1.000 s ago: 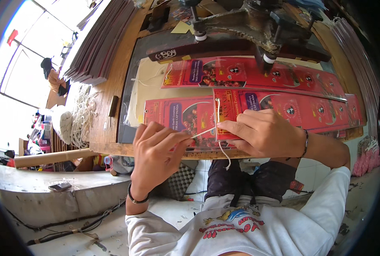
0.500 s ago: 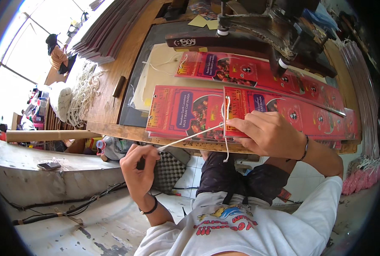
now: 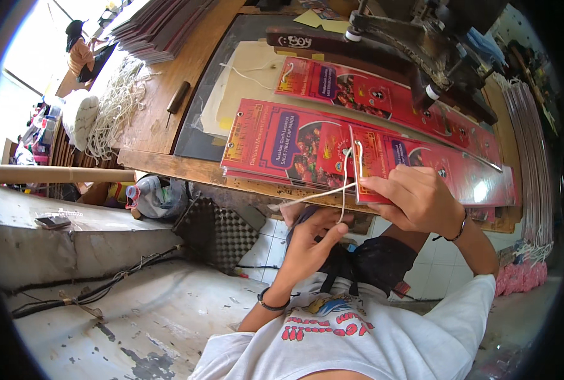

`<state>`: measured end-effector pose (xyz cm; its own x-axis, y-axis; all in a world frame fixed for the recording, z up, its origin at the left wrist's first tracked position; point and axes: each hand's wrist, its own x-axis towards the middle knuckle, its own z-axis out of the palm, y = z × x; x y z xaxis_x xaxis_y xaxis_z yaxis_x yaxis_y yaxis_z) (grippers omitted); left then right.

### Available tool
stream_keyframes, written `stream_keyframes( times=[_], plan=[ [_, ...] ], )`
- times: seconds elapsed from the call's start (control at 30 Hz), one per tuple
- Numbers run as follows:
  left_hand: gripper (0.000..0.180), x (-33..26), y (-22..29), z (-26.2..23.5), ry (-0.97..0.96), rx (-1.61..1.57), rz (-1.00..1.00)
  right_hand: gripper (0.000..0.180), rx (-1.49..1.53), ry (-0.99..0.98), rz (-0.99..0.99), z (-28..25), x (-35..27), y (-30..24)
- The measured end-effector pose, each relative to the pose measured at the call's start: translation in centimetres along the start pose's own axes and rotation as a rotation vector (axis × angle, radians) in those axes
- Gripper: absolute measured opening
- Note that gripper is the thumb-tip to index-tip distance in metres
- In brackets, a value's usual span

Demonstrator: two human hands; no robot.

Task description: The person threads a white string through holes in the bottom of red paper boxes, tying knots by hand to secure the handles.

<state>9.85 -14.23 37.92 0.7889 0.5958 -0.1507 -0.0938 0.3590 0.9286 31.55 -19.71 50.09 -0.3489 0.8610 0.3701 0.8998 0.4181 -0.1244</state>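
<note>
A red printed sign (image 3: pixel 415 166), long and glossy, lies partly over another red sign (image 3: pixel 282 142) on the table. A white cord (image 3: pixel 347 166) is threaded through the upper sign's left end. One cord end stretches loose to the left; the other hangs below the table edge. My right hand (image 3: pixel 418 199) pinches the sign's left end at its near corner, where the cord crosses. Below the table edge, my left hand (image 3: pixel 310 247) has thumb and fingers closed at the tip of the hanging end. A third red sign (image 3: pixel 358 88) lies farther back.
A dark metal press (image 3: pixel 415 47) stands over the table's far side. A wooden-handled awl (image 3: pixel 179 98) lies left, near a heap of white cords (image 3: pixel 120 107) and stacked boards (image 3: pixel 162 28). Corded bundles (image 3: pixel 529 171) hang at the right. Another person (image 3: pixel 79 54) is far left.
My left hand has let go of the cord end pulled leftward and moved right to the hanging end. My right hand still grips the sign. The view has shifted slightly.
</note>
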Motion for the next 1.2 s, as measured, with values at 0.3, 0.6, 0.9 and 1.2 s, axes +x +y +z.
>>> stream_keyframes(
  times=[0.3, 0.6, 0.9, 1.2],
  plan=[
    [0.024, -1.6, 1.6, -3.4, -0.019, 0.066, -0.121, 0.038, -0.027, -0.198, 0.063, -1.8, 0.1, 0.4],
    [0.022, -3.1, 1.4, -6.1, 0.212, 0.187, 0.083, 0.023, -0.139, -0.002, -0.091, 3.0, 3.4, -2.2],
    [0.013, -3.8, 0.7, -5.8, 0.347, -0.110, 0.180, 0.011, -0.076, -0.031, -0.062, 3.2, 3.7, -2.4],
    [0.014, -2.1, 3.4, -2.5, 0.466, -0.090, 0.494, 0.016, 0.413, 0.199, 0.191, 1.5, 3.8, -2.7]
  ],
)
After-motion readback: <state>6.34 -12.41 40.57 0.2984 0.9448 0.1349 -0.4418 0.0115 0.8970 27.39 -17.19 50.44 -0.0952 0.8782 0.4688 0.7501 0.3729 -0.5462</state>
